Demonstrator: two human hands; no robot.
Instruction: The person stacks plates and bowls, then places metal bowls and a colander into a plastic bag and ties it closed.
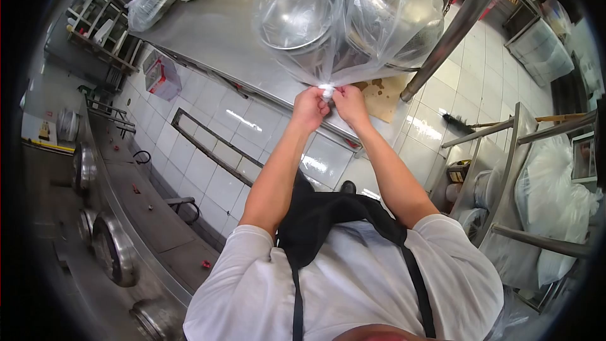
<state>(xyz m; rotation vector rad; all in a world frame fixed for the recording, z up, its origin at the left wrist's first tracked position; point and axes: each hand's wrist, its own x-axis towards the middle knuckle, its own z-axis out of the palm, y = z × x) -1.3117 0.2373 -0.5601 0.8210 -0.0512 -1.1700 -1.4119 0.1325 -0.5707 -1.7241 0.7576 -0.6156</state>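
Note:
A large clear plastic bag (341, 57) covers round metal bowls (295, 22) on the steel table (208, 44). Its gathered end forms a white twisted knot at the table's front edge. My left hand (309, 108) has its fingers closed on the left side of this knot. From the right, my right hand (350, 102) pinches the same bunched plastic, close beside my left hand. A stained piece of cardboard (382, 95) lies under the bag, to the right of my hands.
Other wrapped items (151, 3) are at the table's back left. A metal post (461, 25) rises at the right corner. Burners (113, 249) line the left counter. On the right stands a rack (505, 189) with a filled plastic bag (552, 196).

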